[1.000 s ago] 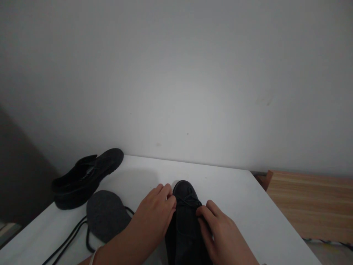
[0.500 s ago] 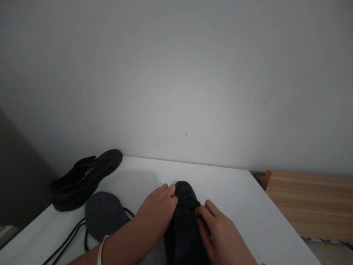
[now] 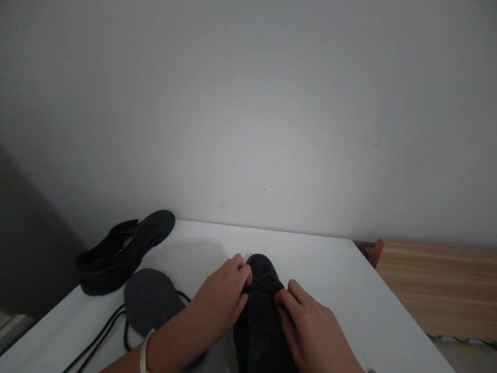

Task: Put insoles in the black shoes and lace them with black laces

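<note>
A black shoe [image 3: 261, 316] lies toe-away on the white table [image 3: 334, 280] right in front of me. My left hand [image 3: 223, 298] rests on its left side with fingers curled, pinching the black lace near the toe. My right hand [image 3: 306, 324] presses on the shoe's right side, its fingers closed on the lace and upper. The lace itself is dark and hard to make out against the shoe.
A second black shoe [image 3: 124, 248] lies at the table's back left corner. A dark grey insole [image 3: 149, 300] sits beside my left arm, with a loose black lace [image 3: 101, 334] looping under it. A wooden surface [image 3: 438, 290] stands to the right. A plain wall rises behind.
My left fingers have shifted slightly right and forward over the toe, tightening on the lace. The right hand has barely moved.
</note>
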### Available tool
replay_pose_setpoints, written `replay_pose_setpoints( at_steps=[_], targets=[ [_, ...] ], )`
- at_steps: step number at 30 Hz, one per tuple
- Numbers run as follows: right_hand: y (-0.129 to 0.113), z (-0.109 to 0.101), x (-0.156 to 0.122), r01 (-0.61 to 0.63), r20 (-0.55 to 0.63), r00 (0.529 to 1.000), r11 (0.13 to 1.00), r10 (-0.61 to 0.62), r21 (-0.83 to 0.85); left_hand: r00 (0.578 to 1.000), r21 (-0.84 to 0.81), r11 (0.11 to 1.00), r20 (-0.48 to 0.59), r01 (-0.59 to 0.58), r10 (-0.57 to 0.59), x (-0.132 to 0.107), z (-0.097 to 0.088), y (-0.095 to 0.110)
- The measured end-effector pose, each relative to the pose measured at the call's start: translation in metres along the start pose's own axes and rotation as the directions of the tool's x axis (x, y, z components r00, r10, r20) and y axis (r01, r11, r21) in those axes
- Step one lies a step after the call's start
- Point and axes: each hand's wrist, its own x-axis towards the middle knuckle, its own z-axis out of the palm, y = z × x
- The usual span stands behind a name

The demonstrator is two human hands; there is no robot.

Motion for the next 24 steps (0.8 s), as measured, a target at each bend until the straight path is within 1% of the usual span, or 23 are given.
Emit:
replay_pose_setpoints(
  at_steps=[2,4,6,9,12,15,18,22,24],
  targets=[
    [0.0,0.001,-0.001,-0.008,0.006,1.0,1.0,0.008,0.009,0.997,-0.132,0.991,-0.076,0.013,-0.024,-0.005,0.001,-0.008],
    [0.0,0.001,-0.002,-0.011,0.011,1.0,1.0,0.011,0.02,0.994,-0.225,0.974,-0.097,0.024,-0.047,-0.011,0.002,-0.015],
    [0.0,0.002,-0.002,-0.01,0.008,1.0,1.0,0.01,0.026,0.996,-0.279,0.959,-0.062,0.046,-0.066,-0.017,0.001,-0.02],
    [0.001,0.002,-0.002,-0.006,0.003,1.0,0.999,0.006,0.043,0.994,-0.33,0.938,0.02,0.106,-0.105,-0.021,-0.001,-0.024],
    [0.001,0.002,-0.001,-0.008,0.015,1.0,0.997,0.007,0.079,0.993,-0.4,0.909,0.072,0.119,-0.098,-0.021,-0.003,-0.023],
    [0.001,0.001,0.0,-0.038,0.045,0.998,0.993,0.033,0.113,0.994,-0.465,0.88,0.084,0.101,-0.07,-0.019,-0.002,-0.022],
    [0.001,0.002,-0.001,-0.063,0.069,0.996,0.99,0.055,0.126,0.994,-0.519,0.848,0.089,0.106,-0.07,-0.017,0.0,-0.021],
    [0.004,0.003,-0.003,-0.046,0.07,0.997,0.991,0.038,0.124,0.995,-0.641,0.762,0.054,0.097,-0.081,-0.015,0.006,-0.021],
    [0.005,0.003,-0.003,-0.024,0.058,0.998,0.994,0.018,0.102,0.996,-0.672,0.735,0.031,0.085,-0.088,-0.015,0.009,-0.021]
  ],
)
